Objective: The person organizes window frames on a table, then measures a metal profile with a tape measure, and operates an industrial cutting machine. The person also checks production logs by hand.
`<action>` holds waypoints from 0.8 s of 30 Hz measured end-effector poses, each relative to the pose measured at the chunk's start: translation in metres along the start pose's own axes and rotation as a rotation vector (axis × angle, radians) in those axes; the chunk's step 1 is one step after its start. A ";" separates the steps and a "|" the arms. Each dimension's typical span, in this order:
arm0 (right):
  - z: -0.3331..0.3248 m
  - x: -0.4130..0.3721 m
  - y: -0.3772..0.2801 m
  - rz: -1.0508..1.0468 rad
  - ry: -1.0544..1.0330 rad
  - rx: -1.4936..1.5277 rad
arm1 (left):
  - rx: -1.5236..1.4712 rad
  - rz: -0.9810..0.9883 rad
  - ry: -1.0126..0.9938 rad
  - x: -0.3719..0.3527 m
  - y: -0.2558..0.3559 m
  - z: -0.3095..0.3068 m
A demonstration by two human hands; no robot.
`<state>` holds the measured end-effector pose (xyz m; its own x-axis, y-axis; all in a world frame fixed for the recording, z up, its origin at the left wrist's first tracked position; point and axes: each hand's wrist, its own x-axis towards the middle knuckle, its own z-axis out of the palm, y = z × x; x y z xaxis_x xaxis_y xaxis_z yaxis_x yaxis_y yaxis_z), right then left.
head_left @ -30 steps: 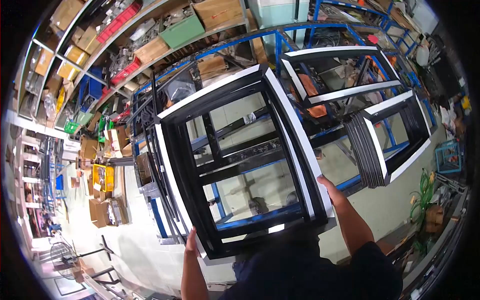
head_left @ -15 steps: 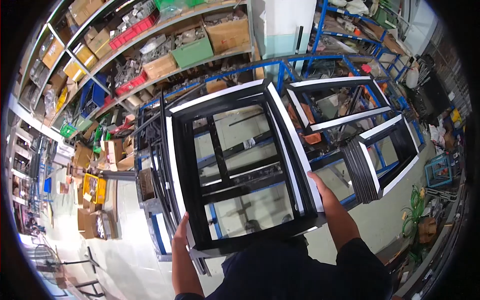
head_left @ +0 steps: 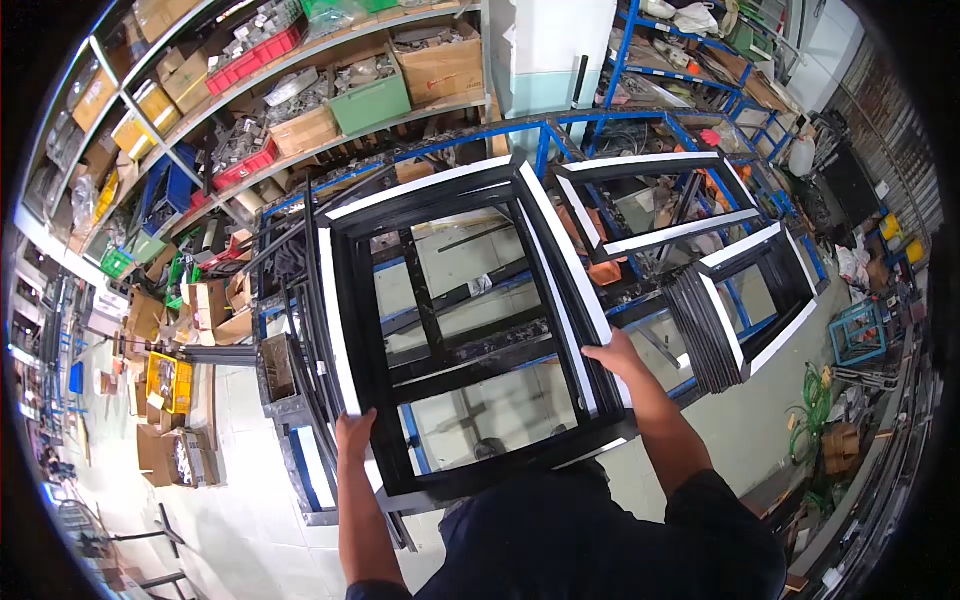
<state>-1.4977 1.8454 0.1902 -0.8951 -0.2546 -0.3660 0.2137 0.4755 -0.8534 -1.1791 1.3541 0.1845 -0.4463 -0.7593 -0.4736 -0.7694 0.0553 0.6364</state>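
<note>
A stack of large black rectangular frames with white strips on the top faces lies on a blue and black metal rack in front of me. My left hand is closed over the left side of the stack near its lower corner, thumb on top. On the right side, my right hand grips the edge with the thumb over the inner side; its other fingers are hidden below. The upper frames sit slightly askew on each other along the right side.
Right of the stack lie a smaller black and white frame and a pile of small frames. Shelves with boxes and a green bin stand behind. A yellow crate and an open carton are at the left.
My right hand has shifted onto the stack's right side, its thumb now reaching inward. My left hand has moved up and over the left edge. The whole view has shifted slightly.
</note>
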 end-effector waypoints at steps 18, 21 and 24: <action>-0.042 -0.100 -0.062 -0.219 0.261 0.008 | -0.498 0.323 0.181 -0.127 0.058 -0.069; -0.056 -0.130 -0.112 -0.458 0.313 0.221 | -0.489 0.417 0.369 -0.168 0.093 -0.101; -0.082 -0.158 -0.139 -0.580 0.354 0.297 | -0.580 0.380 0.505 -0.201 0.106 -0.145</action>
<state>-1.4181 1.8882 0.3973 -0.9583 -0.0848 0.2730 -0.2800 0.0866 -0.9561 -1.1045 1.4183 0.4356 -0.2637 -0.9617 0.0752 -0.1918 0.1287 0.9730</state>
